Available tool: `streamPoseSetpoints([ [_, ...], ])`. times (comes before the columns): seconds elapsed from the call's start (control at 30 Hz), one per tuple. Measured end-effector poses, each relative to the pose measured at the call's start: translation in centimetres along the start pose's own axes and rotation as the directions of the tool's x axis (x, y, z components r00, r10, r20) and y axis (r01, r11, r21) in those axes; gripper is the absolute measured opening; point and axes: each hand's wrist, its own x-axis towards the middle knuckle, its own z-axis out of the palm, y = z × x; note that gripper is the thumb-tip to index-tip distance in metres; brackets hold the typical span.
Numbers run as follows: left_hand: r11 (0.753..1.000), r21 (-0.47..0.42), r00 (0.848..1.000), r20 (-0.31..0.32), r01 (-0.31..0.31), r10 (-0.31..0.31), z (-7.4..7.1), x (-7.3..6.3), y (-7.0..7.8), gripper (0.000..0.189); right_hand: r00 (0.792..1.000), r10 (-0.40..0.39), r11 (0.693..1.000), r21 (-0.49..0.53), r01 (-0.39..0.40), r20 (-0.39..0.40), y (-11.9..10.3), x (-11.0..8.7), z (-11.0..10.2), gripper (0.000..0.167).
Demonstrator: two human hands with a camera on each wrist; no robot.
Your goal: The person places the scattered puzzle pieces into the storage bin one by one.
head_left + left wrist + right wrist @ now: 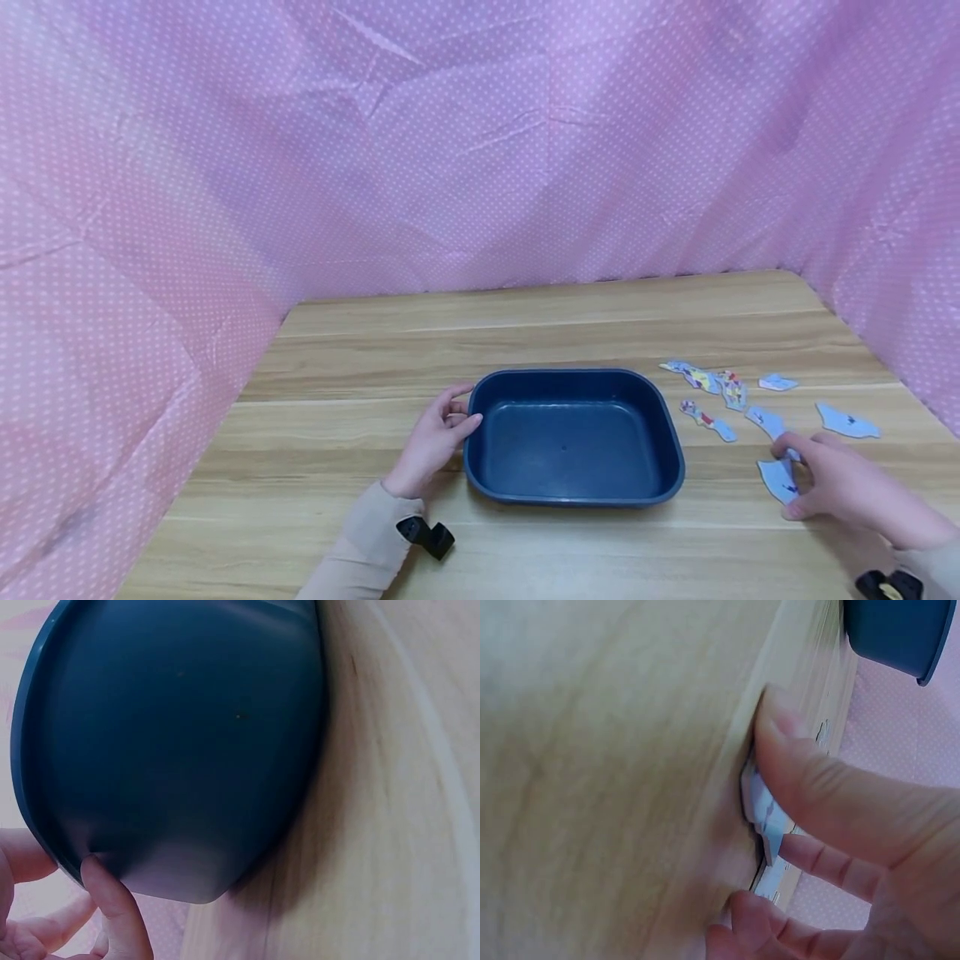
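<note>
A dark blue plastic basin [566,450] stands on the wooden table. My left hand [433,440] holds its left rim, thumb over the edge and fingers outside; the left wrist view shows the thumb [116,907] against the basin wall. At the right, my right hand [847,483] bends over a light blue puzzle piece [777,481] on the table. In the right wrist view the thumb [802,761] lies along one side of this piece [759,802], with curled fingers at its other side. Another blue puzzle piece [765,422] is partly hidden by the fingertips.
Several more flat puzzle pieces lie right of the basin: a patterned one [693,377], a red and yellow one [732,390], a narrow one [708,421], a small blue one [777,382] and a larger blue one [847,421]. Pink dotted cloth [480,167] hangs round the table.
</note>
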Motion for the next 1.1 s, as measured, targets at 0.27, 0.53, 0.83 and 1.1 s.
streamPoseSetpoints([
  [0.27, 1.0, 0.002, 1.0, -0.004, 0.006, -0.005, -0.02, 0.0, 0.03, 0.047, 1.0, -0.005, 1.0, 0.007, 0.005, 0.012, 0.01, -0.18, 0.29, 0.062],
  [0.53, 1.0, 0.009, 1.0, -0.017, -0.005, 0.006, 0.03, 0.02, -0.06, 0.046, 0.999, 0.0, 1.0, 0.016, 0.0, 0.041, -0.12, -0.25, 0.14, 0.061],
  [0.83, 1.0, 0.0, 1.0, -0.016, -0.004, 0.004, 0.01, 0.06, -0.13, 0.047, 1.0, 0.012, 1.0, 0.022, -0.012, 0.002, -0.01, -0.44, 0.27, 0.065],
  [1.1, 1.0, 0.013, 1.0, -0.004, 0.004, -0.003, -0.03, -0.04, 0.12, 0.046, 0.998, -0.012, 1.0, 0.012, 0.013, -0.059, 0.14, -0.66, 0.51, 0.064],
])
